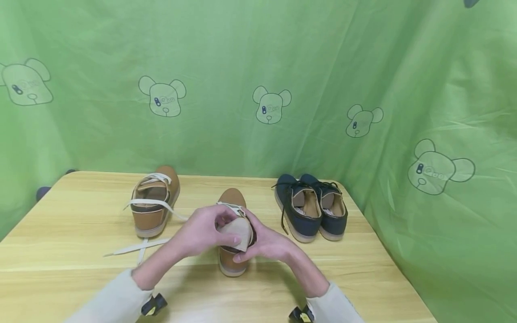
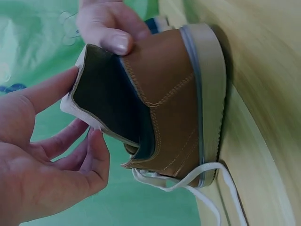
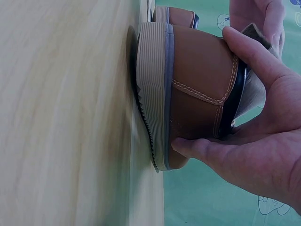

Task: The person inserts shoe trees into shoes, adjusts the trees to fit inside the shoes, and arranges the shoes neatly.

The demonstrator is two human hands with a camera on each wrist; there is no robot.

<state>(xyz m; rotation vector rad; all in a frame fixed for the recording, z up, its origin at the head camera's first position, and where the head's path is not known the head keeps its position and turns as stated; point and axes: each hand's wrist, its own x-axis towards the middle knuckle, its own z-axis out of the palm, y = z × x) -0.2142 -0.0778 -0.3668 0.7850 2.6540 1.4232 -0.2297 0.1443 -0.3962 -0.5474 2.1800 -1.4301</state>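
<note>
A brown lace-up shoe (image 1: 233,262) stands on the table in front of me, toe pointing away. Out of its opening rises a beige-grey, insole-like piece (image 1: 239,231); its dark face shows in the left wrist view, and its lower part is hidden inside the shoe. My left hand (image 1: 200,229) pinches the raised edge of this piece between thumb and fingers. With the right hand (image 1: 267,241) I grip the shoe's side and collar near the heel. The shoe's white lace (image 2: 188,176) hangs loose in the left wrist view.
Another brown shoe (image 1: 149,220) stands to the left, its white laces (image 1: 133,248) trailing over the wooden table (image 1: 72,233). Two navy shoes (image 1: 303,222) with dark laces stand side by side at the back right. A green curtain (image 1: 218,54) hangs behind the table and along its right side.
</note>
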